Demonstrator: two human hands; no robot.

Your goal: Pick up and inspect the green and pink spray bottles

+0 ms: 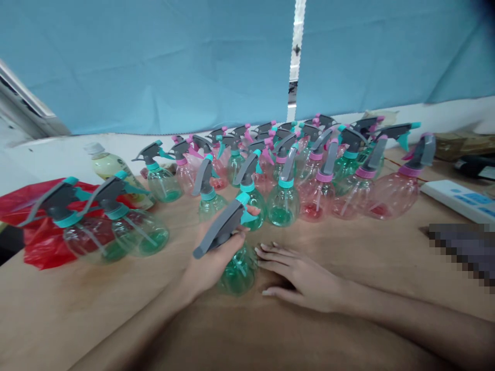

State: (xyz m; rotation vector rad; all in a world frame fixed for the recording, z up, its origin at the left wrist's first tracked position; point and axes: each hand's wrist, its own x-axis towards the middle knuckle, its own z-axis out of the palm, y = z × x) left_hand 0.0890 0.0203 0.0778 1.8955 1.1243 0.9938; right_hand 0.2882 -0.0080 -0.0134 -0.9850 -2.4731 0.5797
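A green spray bottle (237, 273) with a grey trigger head and teal nozzle stands upright on the wooden table (359, 257), near the middle. My left hand (212, 257) is wrapped round its neck just below the head, with fingertips showing beside the teal trigger. To the right of the bottle, my right hand (297, 275) rests low over the table, fingers spread and pointing left, holding nothing. Its fingertips are close to the bottle's side; whether they touch it I cannot tell. Right behind stands another green bottle (283, 203).
Several pink bottles (315, 198) and green ones crowd the back. Two green bottles (143, 232) stand at left by a red plastic bag (46, 242). Behind them leans a labelled bottle (116, 170). A white device (460, 198) and a pixelated dark object (460, 250) lie at right.
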